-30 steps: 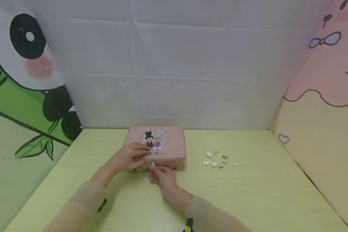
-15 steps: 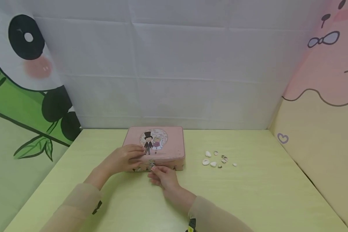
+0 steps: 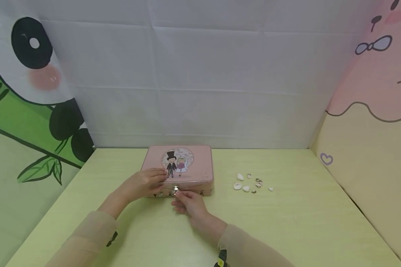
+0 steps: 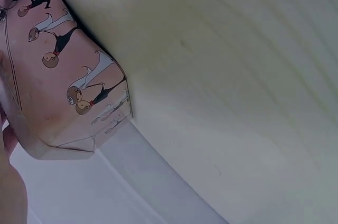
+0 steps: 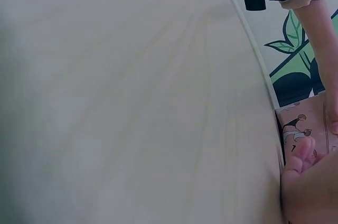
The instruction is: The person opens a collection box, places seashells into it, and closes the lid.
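Note:
A pink tin box (image 3: 195, 163) with a bride and groom on its closed lid stands near the back of the table. My left hand (image 3: 142, 185) holds its front left edge, fingers over the lid and thumb against the front. At the front middle is a small metal latch (image 3: 176, 188). My right hand (image 3: 192, 205) pinches the latch's lower end between thumb and forefinger, the other fingers curled below. The box's front, printed with small couples, shows in the left wrist view. In the right wrist view, the fingers (image 5: 302, 152) partly cover the tin.
Several white shells (image 3: 246, 188) and small ring-like pieces (image 3: 258, 180) lie on the pale yellow table (image 3: 287, 222) to the right of the tin. A white cloth wall (image 3: 200, 111) rises just behind the tin, with printed panels at both sides.
My left hand has slid slightly left and back from the latch, its fingers uncovering the groom picture. The right hand stays at the latch, which now catches the light. The tin stays put.

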`<state>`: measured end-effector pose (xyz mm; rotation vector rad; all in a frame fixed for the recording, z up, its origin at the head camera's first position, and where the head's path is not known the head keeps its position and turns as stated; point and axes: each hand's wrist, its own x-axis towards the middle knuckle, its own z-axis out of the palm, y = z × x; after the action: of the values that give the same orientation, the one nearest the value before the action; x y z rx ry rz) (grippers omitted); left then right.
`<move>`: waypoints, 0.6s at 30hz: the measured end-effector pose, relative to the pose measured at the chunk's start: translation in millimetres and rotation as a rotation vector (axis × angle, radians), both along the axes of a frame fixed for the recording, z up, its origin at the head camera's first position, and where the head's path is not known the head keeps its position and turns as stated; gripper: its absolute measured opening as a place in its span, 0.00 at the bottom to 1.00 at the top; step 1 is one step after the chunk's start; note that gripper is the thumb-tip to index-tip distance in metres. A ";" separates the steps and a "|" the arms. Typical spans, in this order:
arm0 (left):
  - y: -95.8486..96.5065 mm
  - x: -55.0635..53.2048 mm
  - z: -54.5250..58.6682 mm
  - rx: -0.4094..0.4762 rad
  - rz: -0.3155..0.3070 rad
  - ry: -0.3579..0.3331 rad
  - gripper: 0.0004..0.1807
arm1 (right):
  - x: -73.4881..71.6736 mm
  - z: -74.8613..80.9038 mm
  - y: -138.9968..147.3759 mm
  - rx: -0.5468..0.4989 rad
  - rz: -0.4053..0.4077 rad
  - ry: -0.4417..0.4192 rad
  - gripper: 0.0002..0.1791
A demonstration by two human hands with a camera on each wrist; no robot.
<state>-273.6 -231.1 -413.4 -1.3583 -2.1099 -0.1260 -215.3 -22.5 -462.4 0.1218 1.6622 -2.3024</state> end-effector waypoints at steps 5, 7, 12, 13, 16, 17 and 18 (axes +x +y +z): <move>0.2 1.1 0.1 -0.009 -0.001 0.010 0.20 | 0.0 -0.3 9.6 -0.002 0.037 -0.009 0.16; 0.4 2.0 0.8 -0.010 0.001 0.011 0.20 | -1.7 -3.2 16.8 -0.001 0.051 -0.009 0.16; 0.5 2.1 1.4 -0.012 -0.010 0.020 0.20 | -1.3 0.7 38.4 0.025 0.068 0.008 0.17; 0.5 1.8 1.3 -0.012 -0.014 0.023 0.20 | -0.8 2.7 42.6 0.033 0.072 0.014 0.17; 0.5 0.4 0.4 -0.009 -0.028 0.035 0.20 | -0.4 8.4 55.6 0.114 0.068 0.051 0.16; 0.7 0.0 0.1 -0.007 -0.034 0.039 0.20 | -0.9 9.4 60.4 0.147 0.056 0.065 0.15; 1.1 -0.3 -0.2 -0.005 -0.039 0.043 0.20 | -2.0 10.2 65.4 0.197 0.035 0.086 0.14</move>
<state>-273.9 -230.0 -413.6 -1.3932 -2.0508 -0.1066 -217.4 42.9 -452.3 0.0361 1.9158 -2.1424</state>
